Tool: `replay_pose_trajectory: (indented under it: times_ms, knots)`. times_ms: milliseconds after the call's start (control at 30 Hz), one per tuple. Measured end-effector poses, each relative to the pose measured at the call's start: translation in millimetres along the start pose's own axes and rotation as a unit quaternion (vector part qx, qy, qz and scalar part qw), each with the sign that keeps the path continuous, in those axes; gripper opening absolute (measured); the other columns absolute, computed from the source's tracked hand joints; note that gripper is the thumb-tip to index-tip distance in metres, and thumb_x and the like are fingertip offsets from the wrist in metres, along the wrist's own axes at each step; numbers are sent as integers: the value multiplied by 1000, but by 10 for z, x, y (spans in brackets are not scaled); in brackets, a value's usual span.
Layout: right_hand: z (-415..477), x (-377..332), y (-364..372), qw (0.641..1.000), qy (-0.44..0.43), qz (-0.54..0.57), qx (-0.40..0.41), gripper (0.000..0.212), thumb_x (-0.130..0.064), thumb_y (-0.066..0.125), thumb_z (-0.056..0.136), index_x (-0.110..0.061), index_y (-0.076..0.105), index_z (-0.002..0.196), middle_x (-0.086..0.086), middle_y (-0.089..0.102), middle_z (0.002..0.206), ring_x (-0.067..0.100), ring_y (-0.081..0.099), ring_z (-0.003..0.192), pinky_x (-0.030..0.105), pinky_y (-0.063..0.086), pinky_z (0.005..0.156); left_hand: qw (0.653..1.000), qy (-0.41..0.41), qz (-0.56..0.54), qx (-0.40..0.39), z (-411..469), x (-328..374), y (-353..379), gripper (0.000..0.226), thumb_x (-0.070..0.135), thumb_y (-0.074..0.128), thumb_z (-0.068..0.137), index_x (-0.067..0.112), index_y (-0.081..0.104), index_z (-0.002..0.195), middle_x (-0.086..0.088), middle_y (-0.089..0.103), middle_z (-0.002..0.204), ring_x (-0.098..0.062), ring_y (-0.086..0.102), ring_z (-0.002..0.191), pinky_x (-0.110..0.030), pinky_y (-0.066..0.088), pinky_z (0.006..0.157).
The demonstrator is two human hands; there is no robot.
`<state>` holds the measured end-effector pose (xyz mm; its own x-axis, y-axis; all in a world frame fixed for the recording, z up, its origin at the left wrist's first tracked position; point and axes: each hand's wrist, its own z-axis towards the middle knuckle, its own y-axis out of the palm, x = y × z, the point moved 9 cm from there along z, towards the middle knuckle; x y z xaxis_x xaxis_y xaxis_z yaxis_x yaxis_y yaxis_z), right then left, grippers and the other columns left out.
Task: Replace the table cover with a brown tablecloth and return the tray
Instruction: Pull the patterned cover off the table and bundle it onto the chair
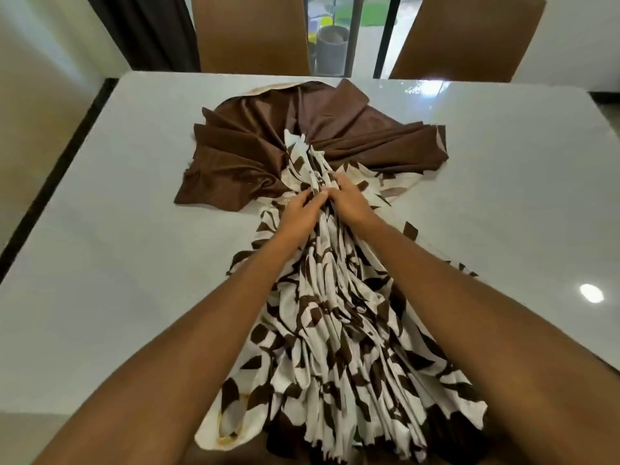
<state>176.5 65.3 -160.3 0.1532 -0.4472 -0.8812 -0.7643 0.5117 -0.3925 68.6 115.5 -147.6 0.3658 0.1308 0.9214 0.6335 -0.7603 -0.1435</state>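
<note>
A white table cover with brown leaf print [339, 347] lies bunched into long pleats down the middle of the white table [100, 263], running from the centre to the near edge. My left hand [298, 213] and my right hand [349, 199] meet at its far end, fingers closed on the gathered folds. Just beyond them a plain brown tablecloth [255, 152] lies crumpled in the middle of the table, partly under the tip of the patterned cover. No tray is in view.
Two brown chairs [251, 35] [466, 38] stand at the far side of the table. Behind them is a glass door with a dark frame [382, 35] and a dark curtain [147, 28]. A dark band runs along the table's left edge [57, 176].
</note>
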Motion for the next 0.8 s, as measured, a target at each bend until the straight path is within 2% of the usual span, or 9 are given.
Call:
replay_pose_trajectory:
  times_ms: [133, 200, 300, 433, 500, 567, 667, 733, 800]
  knots:
    - [-896, 32, -654, 975, -60, -130, 169, 45, -47, 59, 94, -30, 56, 135, -4, 65, 127, 13, 61, 114, 42, 50, 100, 960, 143, 225, 87, -262, 15, -385, 61, 47, 64, 91, 23, 47, 144, 2, 52, 139, -12, 50, 124, -29, 43, 101]
    - [-1554, 231, -695, 962, -9, -183, 203, 63, -65, 59, 87, -34, 49, 141, -5, 58, 138, 17, 54, 125, 48, 45, 106, 926, 212, 305, 70, -389, 92, -365, 69, 47, 66, 89, 27, 40, 149, -3, 40, 151, -18, 41, 135, -32, 36, 108]
    - [-2490, 527, -358, 955, 113, -228, 153, 108, -95, 51, 64, -47, 16, 154, 0, 19, 166, 28, 16, 153, 63, 15, 121, 877, 250, 408, -38, -364, 158, -111, 80, 32, 68, 85, 41, 28, 154, -7, 12, 166, -29, 21, 149, -47, 29, 117]
    - [-3206, 520, 350, 948, 133, -285, 35, 123, -104, 40, 55, -55, -24, 149, -2, -41, 159, 31, -35, 147, 65, -14, 117, 745, 237, 593, -193, -259, 164, 395, 111, 1, 66, 78, 59, 6, 150, 7, -20, 165, -31, 18, 150, -45, 46, 105]
    - [-3213, 594, 613, 948, 129, -291, 25, 124, -102, 41, 58, -53, -28, 148, -1, -50, 153, 35, -41, 142, 66, -19, 114, 669, 233, 673, -212, -176, 211, 570, 113, 0, 65, 81, 61, -1, 149, 9, -25, 163, -33, 29, 143, -38, 50, 95]
    - [-3087, 640, 631, 945, 124, -297, 64, 121, -95, 47, 65, -48, -24, 152, 3, -43, 158, 42, -30, 147, 67, -18, 114, 635, 201, 711, -225, -80, 178, 654, 103, 11, 64, 84, 62, 1, 149, 9, -17, 165, -37, 29, 142, -45, 43, 103]
    - [-2869, 757, 268, 944, 105, -290, 117, 115, -75, 61, 75, -46, -14, 156, 9, -16, 167, 41, 6, 152, 57, 4, 122, 658, 180, 698, -218, -22, 151, 661, 80, 21, 67, 82, 45, 32, 150, -3, 22, 159, -37, 36, 136, -47, 38, 110]
    - [-2833, 880, -307, 946, 105, -241, 189, 114, -52, 72, 75, -43, -5, 158, 8, -4, 168, 38, 24, 147, 50, 28, 116, 722, 211, 634, -179, -75, 224, 664, 61, 15, 68, 80, 24, 55, 139, -10, 48, 137, -35, 50, 122, -42, 44, 100]
    - [-2797, 1122, -921, 935, 124, -208, 259, 112, -18, 76, 76, -38, 6, 160, 8, 5, 167, 39, 28, 145, 46, 38, 110, 779, 209, 577, -131, -159, 240, 606, 45, 11, 64, 79, 14, 67, 124, -12, 59, 122, -35, 57, 113, -39, 47, 92]
